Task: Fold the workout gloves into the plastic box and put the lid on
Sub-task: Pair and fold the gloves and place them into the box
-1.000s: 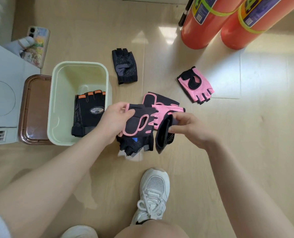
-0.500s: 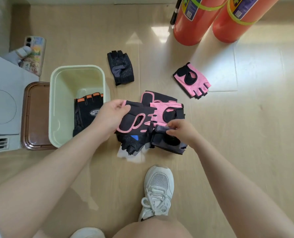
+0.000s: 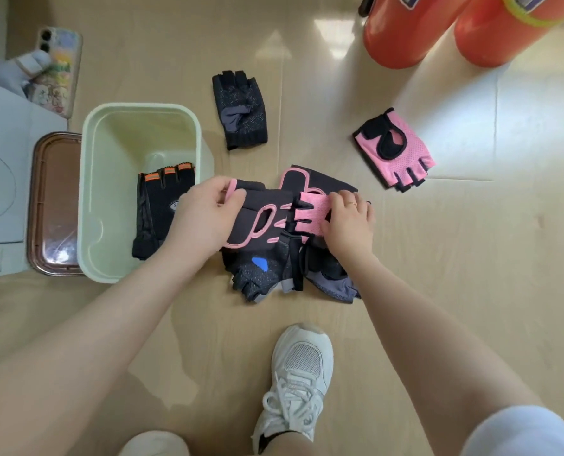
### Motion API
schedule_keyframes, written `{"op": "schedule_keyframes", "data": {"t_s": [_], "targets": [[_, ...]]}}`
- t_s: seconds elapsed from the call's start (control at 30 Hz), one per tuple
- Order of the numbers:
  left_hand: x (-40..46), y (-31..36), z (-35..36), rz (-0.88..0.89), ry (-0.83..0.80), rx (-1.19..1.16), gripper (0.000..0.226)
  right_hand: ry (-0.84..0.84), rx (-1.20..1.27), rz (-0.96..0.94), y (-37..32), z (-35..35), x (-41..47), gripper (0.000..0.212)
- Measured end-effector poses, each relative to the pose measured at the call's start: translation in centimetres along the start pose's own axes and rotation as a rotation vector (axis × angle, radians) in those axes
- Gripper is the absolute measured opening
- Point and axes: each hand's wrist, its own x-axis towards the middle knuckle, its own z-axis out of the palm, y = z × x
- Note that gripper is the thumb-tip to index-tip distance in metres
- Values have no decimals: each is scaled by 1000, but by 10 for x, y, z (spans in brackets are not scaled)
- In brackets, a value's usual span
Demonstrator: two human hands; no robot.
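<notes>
A pale green plastic box (image 3: 91, 199) stands on the floor at left with a black glove with orange finger tips (image 3: 157, 205) lying inside. Its brown lid (image 3: 55, 205) lies flat just left of the box. My left hand (image 3: 205, 215) pinches the cuff of a black glove with pink trim (image 3: 261, 218). My right hand (image 3: 349, 225) presses on a pink glove (image 3: 312, 212) beside it. Under them lie a black glove with a blue patch (image 3: 261, 271) and a grey-black glove (image 3: 330, 278). A black glove (image 3: 241, 110) and a pink glove (image 3: 394, 149) lie apart farther back.
Two orange cylinders (image 3: 405, 31) stand at the back right. A phone (image 3: 58, 70) lies at the back left beside a white appliance (image 3: 1, 179). My white shoe (image 3: 298, 383) rests on the wooden floor just below the pile.
My right hand laid the grey-black glove on the floor, then moved up onto the pink glove. My left hand kept its hold on the pink-trimmed glove.
</notes>
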Motion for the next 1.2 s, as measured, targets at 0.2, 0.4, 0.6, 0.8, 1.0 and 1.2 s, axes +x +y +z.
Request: {"op": "schedule_keyframes", "data": {"t_s": [0.2,0.4,0.6,0.8,1.0,1.2], "targets": [[1,-12,-5,-246,-91,-323,20,-62,-80,29,14,-7,-13,43],[-6,-2,-10,-308,-140,-438,21,-95,61,84,33,-33,-14,25],[-14,13,-10,-224,-137,-443,23,-260,1046,370,16,-103,-33,4],[-40,25,1,-97,-177,-486,23,-338,1686,486,-30,-144,-59,7],[-56,21,-4,-128,-168,-659,25,-247,1609,241,-61,-138,-91,38],[-68,20,-9,-147,-192,-582,20,-226,1173,-177,-90,-139,-114,45]]}}
